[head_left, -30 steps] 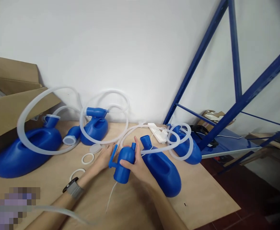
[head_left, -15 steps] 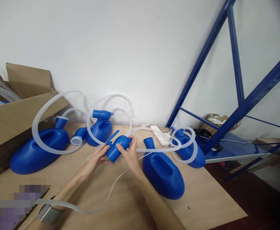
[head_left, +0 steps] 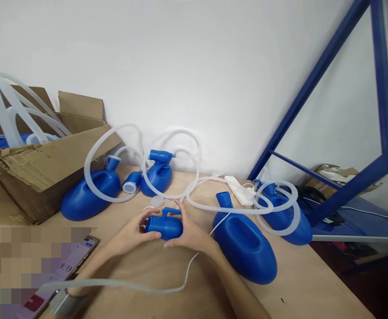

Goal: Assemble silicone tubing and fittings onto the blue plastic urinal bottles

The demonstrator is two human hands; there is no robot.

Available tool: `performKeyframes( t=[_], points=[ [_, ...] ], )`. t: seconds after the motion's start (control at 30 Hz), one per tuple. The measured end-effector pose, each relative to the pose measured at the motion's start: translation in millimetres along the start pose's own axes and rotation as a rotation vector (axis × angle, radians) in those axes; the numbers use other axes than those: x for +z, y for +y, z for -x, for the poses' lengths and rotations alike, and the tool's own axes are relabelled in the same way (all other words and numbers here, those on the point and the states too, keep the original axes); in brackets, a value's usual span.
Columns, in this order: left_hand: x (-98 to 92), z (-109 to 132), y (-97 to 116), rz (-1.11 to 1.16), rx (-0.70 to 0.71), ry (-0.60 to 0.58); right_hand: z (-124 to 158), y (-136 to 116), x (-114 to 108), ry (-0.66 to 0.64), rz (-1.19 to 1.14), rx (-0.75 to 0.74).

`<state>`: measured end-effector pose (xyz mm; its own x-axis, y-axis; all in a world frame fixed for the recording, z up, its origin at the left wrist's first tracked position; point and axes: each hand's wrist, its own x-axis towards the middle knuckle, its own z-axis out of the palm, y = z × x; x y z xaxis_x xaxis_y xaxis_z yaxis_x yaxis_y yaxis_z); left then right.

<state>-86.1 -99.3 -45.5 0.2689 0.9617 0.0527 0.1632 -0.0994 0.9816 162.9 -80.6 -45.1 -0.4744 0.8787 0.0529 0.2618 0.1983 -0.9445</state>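
Between my two hands is a blue plastic urinal cup [head_left: 169, 228] with a bar handle on its upper side, lying sideways just over the table. My left hand [head_left: 127, 231] grips its wider left end, thumb in front. My right hand [head_left: 192, 231] closes round the rounded right end, fingers near the handle's tip. Just behind it lies a translucent round lid [head_left: 157, 201]. Right of my right hand, a large blue urinal bottle [head_left: 247, 246] rests on its side with its neck toward the wall. A white cord [head_left: 189, 268] crosses in front of my right forearm.
Along the wall stand more blue bottles [head_left: 84, 199] with coiled clear hoses [head_left: 91, 177], and a white power strip [head_left: 238, 191]. A cardboard box [head_left: 57, 164] holding hoses is at left. A phone [head_left: 64, 270] lies lower left. Blue rack posts [head_left: 296, 95] rise at right.
The cup has turned from a slant to nearly level, its handle now along the top, and come slightly lower. My view has swung left, showing more of the box and the phone.
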Motion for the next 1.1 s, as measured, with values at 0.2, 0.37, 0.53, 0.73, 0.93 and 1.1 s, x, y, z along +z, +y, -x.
performKeyframes(
  t=[0.2,0.37,0.53,0.73,0.93,1.1],
  points=[
    [-12.7,9,-24,-0.54,0.028,0.063,5,10,-2,0.157,0.142,0.053],
    [-28.1,16,-46,-0.951,0.075,0.004,5,22,-11,0.215,0.07,0.036],
    [-12.5,7,-16,-0.628,0.104,0.214,10,21,-8,0.212,0.044,-0.037],
    [26.3,8,11,-0.362,0.233,0.149,19,18,6,0.216,0.053,-0.204],
    [52.5,19,-12,-0.208,0.261,0.274,24,15,17,0.26,0.05,-0.179],
    [58.1,15,-12,-0.022,0.243,0.296,23,10,22,0.277,-0.044,-0.183]
  ],
)
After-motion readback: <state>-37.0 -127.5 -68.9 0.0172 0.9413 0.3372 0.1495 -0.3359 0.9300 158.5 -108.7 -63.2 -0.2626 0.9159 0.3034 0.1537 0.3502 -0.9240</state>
